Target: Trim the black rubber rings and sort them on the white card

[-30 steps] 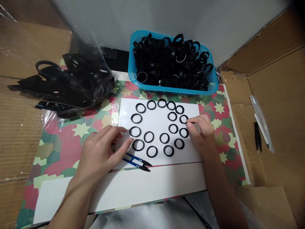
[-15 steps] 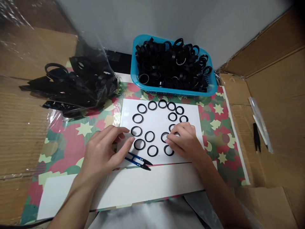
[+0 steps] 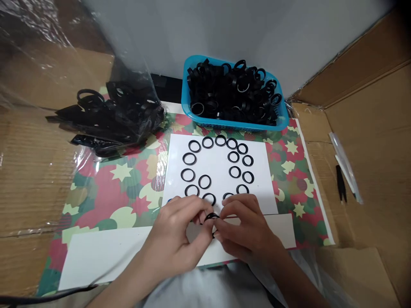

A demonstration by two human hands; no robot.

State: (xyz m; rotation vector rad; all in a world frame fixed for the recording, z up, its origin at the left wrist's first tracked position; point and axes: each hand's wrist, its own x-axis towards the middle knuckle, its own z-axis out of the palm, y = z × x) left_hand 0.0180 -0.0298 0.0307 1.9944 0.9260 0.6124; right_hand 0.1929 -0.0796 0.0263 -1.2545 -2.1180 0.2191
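Observation:
A black ring (image 3: 212,216) is pinched between my left hand (image 3: 183,233) and my right hand (image 3: 245,226), both closed, just above the near edge of the white sheet (image 3: 213,167). Fingers cover part of this ring. Beyond my hands, several black rings (image 3: 204,182) lie flat on the sheet in a rough loop, spaced apart. My fingers partly hide the nearest ones. Of the thread snips (image 3: 170,200), only a small blue bit shows beside my left fingers.
A blue basket (image 3: 236,125) heaped with black rings stands at the back. To the left, a clear plastic bag (image 3: 128,132) holds black pieces. Black tweezers (image 3: 341,184) lie on cardboard at the right. A white strip (image 3: 105,252) runs along the patterned board's (image 3: 118,192) near edge.
Both hands have come together toward my body. A ring from the right-hand group has been lifted off the sheet and is now held between them. My left hand now covers most of the snips.

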